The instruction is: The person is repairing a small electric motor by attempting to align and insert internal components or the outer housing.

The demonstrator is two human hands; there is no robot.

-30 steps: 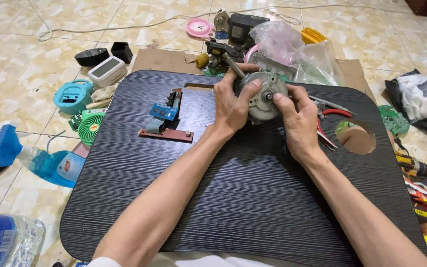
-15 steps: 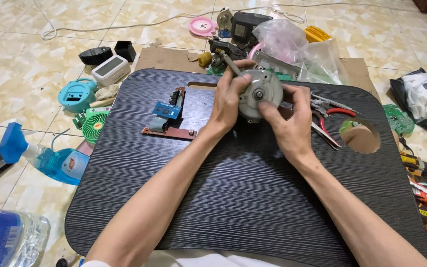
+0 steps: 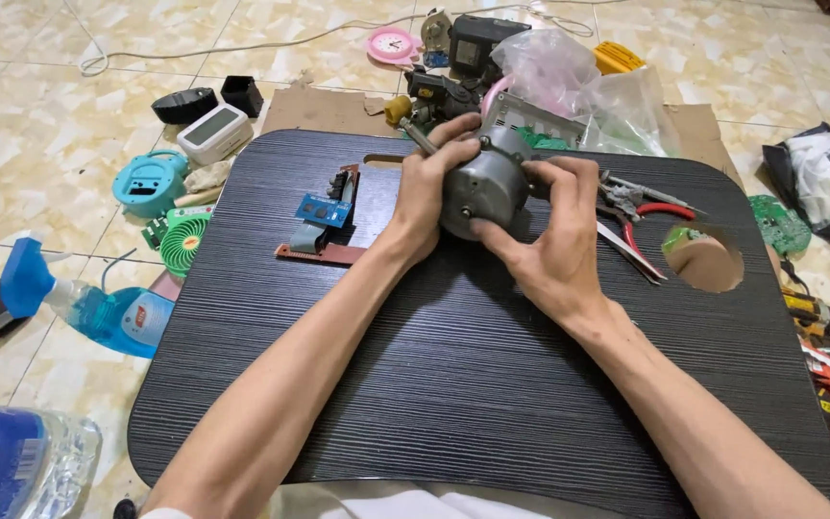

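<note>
2 bare hands work over a large black wood-grain tabletop (image 3: 453, 384) with rounded corners, which lies on a beige tiled floor (image 3: 40, 163). A round cut-out hole (image 3: 706, 259) sits near the right edge of the tabletop.

The grey cylindrical metal motor (image 3: 487, 183) is held above the far centre of the tabletop, between both hands. A thin metal shaft (image 3: 417, 135) projects from it toward the far left.

The left hand (image 3: 427, 183) is clenched around the left side of the motor, fingers curled over its top. The right hand (image 3: 554, 240) grasps the right side, with the thumb pressed to the near face and the fingers wrapped over the far edge.

1 clear crumpled plastic bag (image 3: 578, 82) lies beyond the motor, at the far edge of the tabletop. 1 blue plastic spray bottle (image 3: 88, 308) lies on the floor to the left, well apart from the hands. 1 teal round plastic casing (image 3: 151, 181) and 1 small green round fan grille (image 3: 184, 240) lie just beside the left edge of the tabletop.

1 brown circuit board with a blue component (image 3: 324, 226) rests on the tabletop near the left hand. 1 pair of red-handled pliers (image 3: 641, 207) lies on the tabletop just right of the right hand. 1 small pink round clock (image 3: 393, 44) lies on the floor at the far side.
</note>
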